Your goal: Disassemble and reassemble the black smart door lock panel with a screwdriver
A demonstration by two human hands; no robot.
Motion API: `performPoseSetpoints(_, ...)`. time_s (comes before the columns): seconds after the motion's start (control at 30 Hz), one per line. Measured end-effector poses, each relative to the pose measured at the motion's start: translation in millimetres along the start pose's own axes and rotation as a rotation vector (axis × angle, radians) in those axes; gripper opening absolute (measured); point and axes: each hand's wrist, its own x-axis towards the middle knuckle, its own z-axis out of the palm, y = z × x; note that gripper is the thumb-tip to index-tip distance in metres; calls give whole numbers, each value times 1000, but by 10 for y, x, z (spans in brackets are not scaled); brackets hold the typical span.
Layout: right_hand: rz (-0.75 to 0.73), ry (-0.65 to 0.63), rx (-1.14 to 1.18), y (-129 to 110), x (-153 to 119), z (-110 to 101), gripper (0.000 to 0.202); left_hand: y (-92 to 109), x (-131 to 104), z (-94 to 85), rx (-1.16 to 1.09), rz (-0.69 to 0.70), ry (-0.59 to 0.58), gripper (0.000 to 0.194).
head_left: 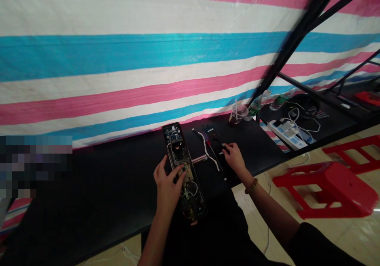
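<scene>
A long, narrow black device housing (175,151), open on top, lies on the black table with circuit boards and wires showing inside. My left hand (169,181) grips it near the middle, with thumb and index finger touching the tan board (186,172) inside. To the right of the housing, my right hand (234,157) is closed in a pinch low over the table. A small dark piece with a pale tip shows at its fingertips, too small to name. Between the hands lie a white cable (208,149), a screwdriver (206,137) with a red and purple handle, and small dark parts.
A plastic cup (237,114) with a straw and a clear bottle (259,103) stand at the table's back right. A white power strip (287,133) with cables lies on the neighbouring table. Red stools (335,187) stand at right, below a black metal frame (292,46).
</scene>
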Motion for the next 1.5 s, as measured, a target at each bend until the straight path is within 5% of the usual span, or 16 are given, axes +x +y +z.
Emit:
performPoseSetpoints(0.13, -19, 53, 51, -195, -65, -200, 27, 15, 17, -83, 5, 146, 28, 18)
performPoseSetpoints(0.27, -243, 106, 418, -788, -299, -344, 25, 13, -24, -247, -33, 108, 157, 20)
performPoseSetpoints(0.37, -456, -78, 490, -1274, -531, -219, 33, -168, -94, -373, -5, -26, 224, 20)
performPoseSetpoints(0.47, -550, -103, 393, -1516, -658, 7, 33, -483, -238, -444, 26, -47, 132, 25)
performPoseSetpoints(0.6, -530, -12, 526, -1480, -670, 116, 22, -765, -490, -422, 16, 10, -67, 27)
performPoseSetpoints(0.77, -267, 111, 592, -1146, -698, 40, 22, -707, -649, -234, 36, 0, -116, 25)
performPoseSetpoints(1.0, -228, -98, 197, -744, -827, 182, 18, -650, -625, -93, 53, -6, -163, 25)
performPoseSetpoints(1.13, -248, -38, 282, -868, -705, 78, 27, -551, -360, -259, -8, -120, -31, 36)
performPoseSetpoints(1.27, -355, 26, 425, -1225, -389, -100, 22, -304, 288, -414, -27, -121, 93, 30)
performPoseSetpoints(1.4, -469, 32, 471, -1647, -45, -129, 20, -167, 902, -324, 132, 38, -46, 26)
performPoseSetpoints(1.5, -516, 11, 411, -1867, 119, -103, 21, -163, 1085, -202, 274, 49, -140, 24)
